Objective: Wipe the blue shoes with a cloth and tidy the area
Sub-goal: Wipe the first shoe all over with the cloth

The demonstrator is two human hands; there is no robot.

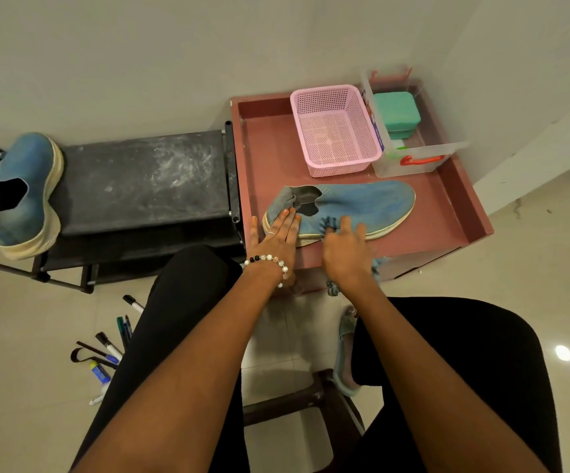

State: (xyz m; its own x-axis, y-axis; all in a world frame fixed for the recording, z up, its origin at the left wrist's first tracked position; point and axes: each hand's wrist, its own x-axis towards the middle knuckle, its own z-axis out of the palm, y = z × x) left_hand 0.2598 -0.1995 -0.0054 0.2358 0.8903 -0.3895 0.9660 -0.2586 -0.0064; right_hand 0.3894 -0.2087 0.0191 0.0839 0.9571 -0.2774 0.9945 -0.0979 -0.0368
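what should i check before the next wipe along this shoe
1. Shoe lies on its side in the red tray: ok.
2. Left hand presses its heel flat: ok.
3. Right hand grips the cloth against the sole side: ok.
4. Toe end free of the pink basket: ok.
5. Shoe's underside clean: cannot tell.
6. Second shoe on the black rack wiped: cannot tell.

Cloth (332, 225) mostly under right hand (343, 249)
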